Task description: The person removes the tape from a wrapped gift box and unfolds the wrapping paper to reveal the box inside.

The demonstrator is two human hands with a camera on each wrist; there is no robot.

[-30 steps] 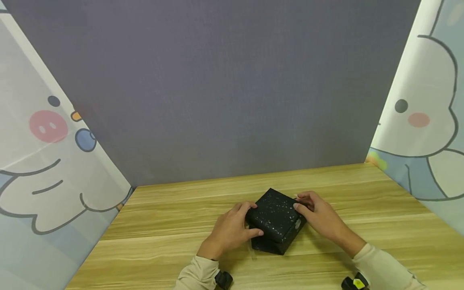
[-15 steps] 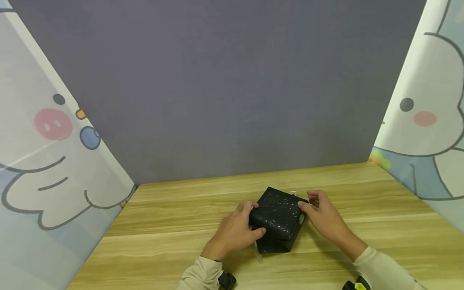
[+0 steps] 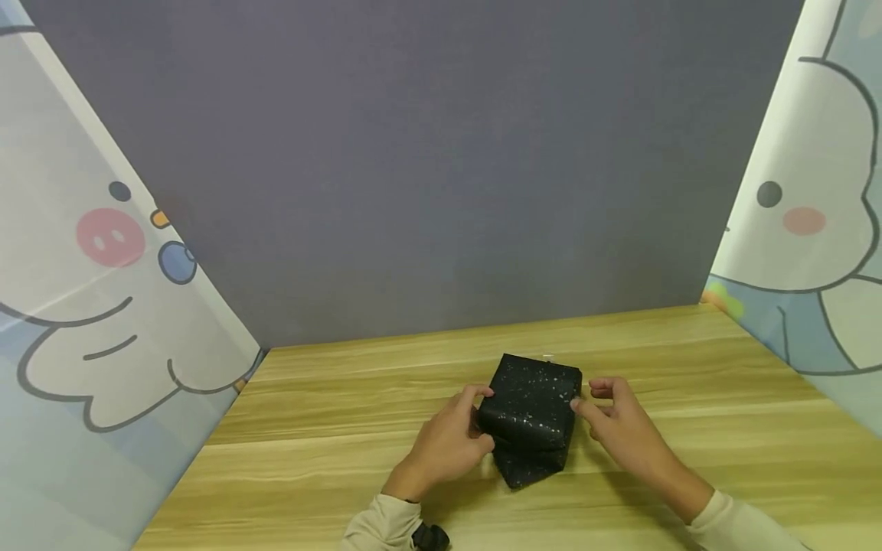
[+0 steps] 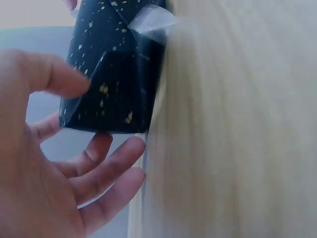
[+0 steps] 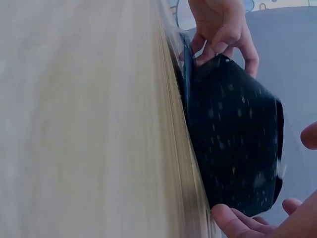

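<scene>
A box wrapped in black paper with pale and gold speckles (image 3: pixel 534 394) rests on the wooden table, a folded paper flap showing at its near end. My left hand (image 3: pixel 448 440) holds the box's left side, thumb toward the near corner and forefinger at the upper edge. In the left wrist view the thumb lies against a folded end, and a strip of clear tape (image 4: pixel 152 19) sticks out from the paper. At the right side my right hand (image 3: pixel 620 417) touches the box lightly with loosely bent fingers; in the right wrist view fingertips (image 5: pixel 223 215) meet its lower corner.
The wood-grain table (image 3: pixel 331 405) runs back to a grey panel (image 3: pixel 427 168). Cartoon-printed panels stand at the left (image 3: pixel 76 329) and right (image 3: pixel 799 252). A small pale bit (image 3: pixel 547 357) shows just behind the box.
The box has turned counter-clockwise in the head view, and its near folded end now shows more. My right hand has slid along the right side toward me; my left hand stays at the left side.
</scene>
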